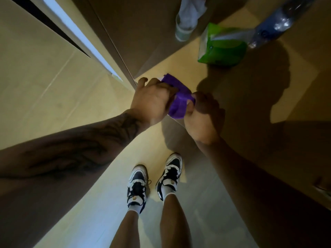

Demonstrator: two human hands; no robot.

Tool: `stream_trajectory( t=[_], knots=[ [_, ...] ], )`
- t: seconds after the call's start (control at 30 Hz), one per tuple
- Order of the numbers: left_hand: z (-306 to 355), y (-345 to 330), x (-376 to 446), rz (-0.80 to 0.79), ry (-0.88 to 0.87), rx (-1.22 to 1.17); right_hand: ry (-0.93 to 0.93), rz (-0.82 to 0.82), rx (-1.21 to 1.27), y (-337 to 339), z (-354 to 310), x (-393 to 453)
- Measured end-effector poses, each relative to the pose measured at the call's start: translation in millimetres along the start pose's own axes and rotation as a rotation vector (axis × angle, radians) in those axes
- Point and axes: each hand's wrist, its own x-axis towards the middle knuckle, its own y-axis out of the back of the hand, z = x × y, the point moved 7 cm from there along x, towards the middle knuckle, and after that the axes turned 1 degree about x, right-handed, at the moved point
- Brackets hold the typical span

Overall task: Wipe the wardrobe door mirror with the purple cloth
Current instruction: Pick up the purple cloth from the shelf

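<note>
Both hands meet over the floor, each curled onto the crumpled purple cloth (179, 101) held between them: the left hand (152, 101), on a tattooed forearm, has its fingers closed over the cloth's left and far part, and the right hand (202, 117) pinches the near right end with thumb and fingers. Filling the left of the scene, the tall pale wardrobe door (41, 72) runs away from the person, its far edge meeting a brown panel; whether its face is mirrored I cannot tell. Underfoot lies pale yellowish floor (161, 136) with dark shadows on the right. Near, a pair of black-and-white trainers (154, 183) stands on it. Far right lies a green and white plastic packet (223, 47), just beside a clear blue plastic bottle (279, 20).
</note>
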Motion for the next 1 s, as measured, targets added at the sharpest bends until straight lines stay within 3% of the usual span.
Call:
stream_trajectory(
  t=[0.2, 0.57, 0.77, 1.0],
  knots=[
    [9.5, 109.1, -53.2, 0.151, -0.001, -0.054, -0.041, -0.128, 0.337, 89.2, -42.7, -12.8],
    [74.4, 349.5, -166.5, 0.341, -0.148, -0.396, -0.223, -0.134, 0.806, 341.6, -109.7, -61.7],
    [122.3, 442.3, -210.3, 0.399, -0.194, -0.736, -0.197, 0.067, 0.991, 465.7, -119.0, -89.8],
    [196.1, 524.4, -253.5, 0.421, -0.397, -0.988, -0.215, 0.397, 1.208, 579.5, -116.0, -125.2]
  ],
)
